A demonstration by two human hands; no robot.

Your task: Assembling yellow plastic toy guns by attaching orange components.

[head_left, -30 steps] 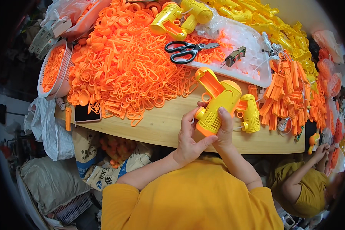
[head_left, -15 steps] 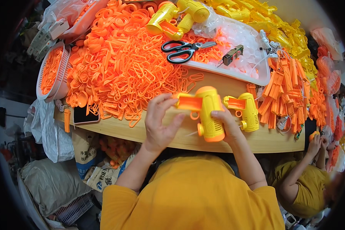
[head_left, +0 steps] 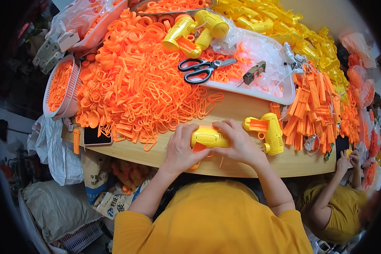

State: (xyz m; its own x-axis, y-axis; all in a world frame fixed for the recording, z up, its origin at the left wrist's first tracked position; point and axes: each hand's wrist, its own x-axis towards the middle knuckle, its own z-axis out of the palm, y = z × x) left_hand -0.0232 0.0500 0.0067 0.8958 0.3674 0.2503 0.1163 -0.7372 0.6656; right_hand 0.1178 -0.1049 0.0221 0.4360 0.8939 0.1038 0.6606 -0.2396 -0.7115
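Note:
My left hand [head_left: 181, 148] and my right hand [head_left: 237, 144] are both closed on a yellow plastic toy hair dryer [head_left: 209, 137], one at each end. Its barrel lies sideways just above the wooden table. The orange-lined handle points toward me, partly hidden by my left fingers, and a thin pale strand hangs below. Just right of my right hand lies a second toy hair dryer [head_left: 275, 134], yellow with an open orange handle. At the back, more yellow hair dryer bodies [head_left: 178, 34] rest on orange parts.
A big heap of orange clips [head_left: 135, 84] covers the left. Black-handled scissors [head_left: 211, 67] lie by a white tray [head_left: 288, 95]. Orange handle pieces [head_left: 311, 106] with wires are piled right. A phone [head_left: 98, 137] lies at the left edge. A figure in yellow [head_left: 340, 207] appears far right.
The toy has turned from upright to sideways, its handle now toward me. My left hand has closed on it, and my right hand has shifted to the barrel's right end.

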